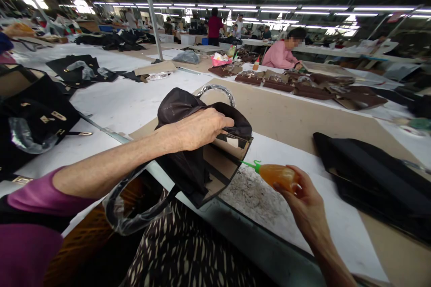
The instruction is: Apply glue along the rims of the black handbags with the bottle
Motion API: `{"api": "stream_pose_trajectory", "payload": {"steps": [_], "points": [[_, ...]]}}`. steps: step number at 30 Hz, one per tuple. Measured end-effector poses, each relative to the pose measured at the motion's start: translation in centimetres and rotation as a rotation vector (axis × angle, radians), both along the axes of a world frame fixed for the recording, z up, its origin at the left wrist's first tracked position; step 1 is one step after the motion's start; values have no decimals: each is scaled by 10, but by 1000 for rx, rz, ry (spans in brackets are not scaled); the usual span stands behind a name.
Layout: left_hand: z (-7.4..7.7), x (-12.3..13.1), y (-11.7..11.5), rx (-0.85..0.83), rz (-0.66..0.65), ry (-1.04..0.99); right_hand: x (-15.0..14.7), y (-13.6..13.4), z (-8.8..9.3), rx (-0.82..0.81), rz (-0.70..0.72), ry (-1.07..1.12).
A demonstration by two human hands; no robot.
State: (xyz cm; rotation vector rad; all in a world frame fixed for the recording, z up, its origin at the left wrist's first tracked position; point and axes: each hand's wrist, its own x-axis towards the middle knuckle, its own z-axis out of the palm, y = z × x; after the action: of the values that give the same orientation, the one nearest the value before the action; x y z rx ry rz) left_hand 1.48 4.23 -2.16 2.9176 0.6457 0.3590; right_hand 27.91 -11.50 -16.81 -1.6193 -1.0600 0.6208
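Note:
A black handbag lies at the table's near edge, its opening turned to the right and its tan inner panels showing. Plastic film wraps its two handles; one loops behind it, the other hangs over the edge. My left hand is closed on the dark lining at the bag's mouth, fingertips partly hidden. In my right hand is a glue bottle of amber liquid, fingers wrapped round it. Its green nozzle points left, with the tip at the bag's open edge.
Another black bag piece lies to the right. Black handbags stand at the left. Brown bag pieces line the far side, where a co-worker in pink bends over the table. A metal post rises behind. Below the edge is a yellow crate.

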Motion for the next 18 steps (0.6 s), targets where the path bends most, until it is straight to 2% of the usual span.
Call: {"api": "stream_pose_trajectory", "payload": {"steps": [8, 18], "points": [[-5, -5, -13, 20, -14, 20, 0, -6, -6, -60, 30, -18], [-12, -11, -23, 33, -12, 4, 2, -15, -19, -91, 90, 102]]}}
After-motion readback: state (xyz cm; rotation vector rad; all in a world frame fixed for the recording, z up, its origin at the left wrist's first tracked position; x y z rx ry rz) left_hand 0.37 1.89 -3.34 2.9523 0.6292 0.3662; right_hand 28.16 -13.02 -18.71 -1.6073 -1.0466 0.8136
